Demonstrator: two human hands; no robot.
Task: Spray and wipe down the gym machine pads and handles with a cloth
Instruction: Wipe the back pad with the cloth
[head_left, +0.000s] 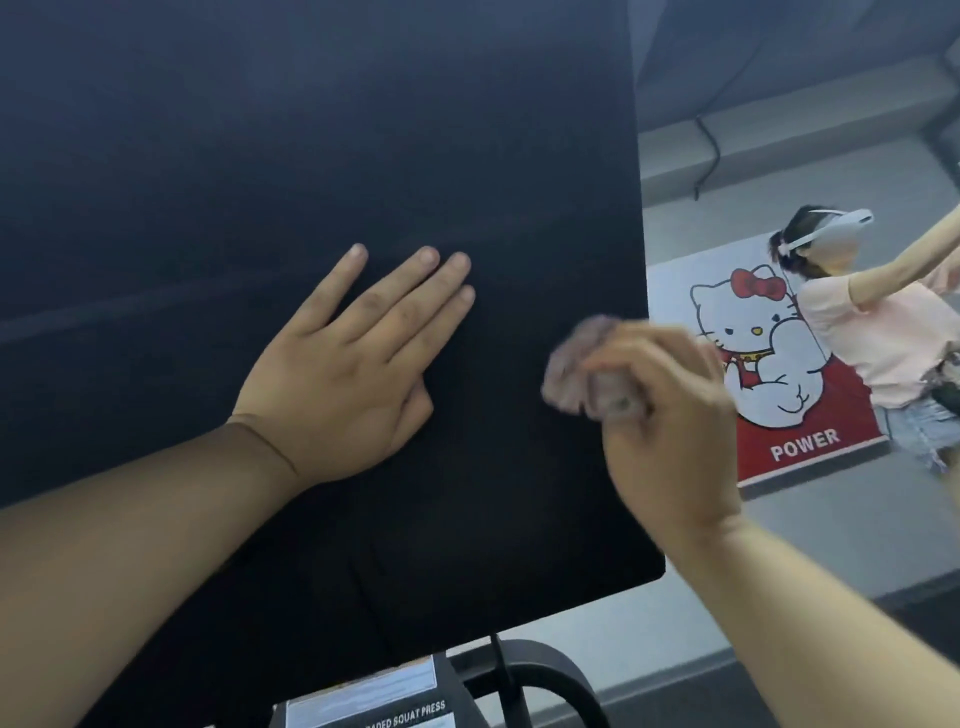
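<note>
A large black pad (311, 156) of the gym machine fills most of the view. My left hand (353, 364) lies flat on it with straight, spread fingers. My right hand (660, 410) grips a crumpled pinkish cloth (576, 364) and holds it against the pad near its right edge. The cloth and right hand are blurred by motion. No spray bottle is in view.
Below the pad, a black metal frame (524, 675) carries a label (363, 701) reading "SQUAT PRESS". On the right stands a person in a pink shirt (872, 332) wearing a white headset, in front of a red-and-white cartoon cat poster (753, 364) marked "POWER".
</note>
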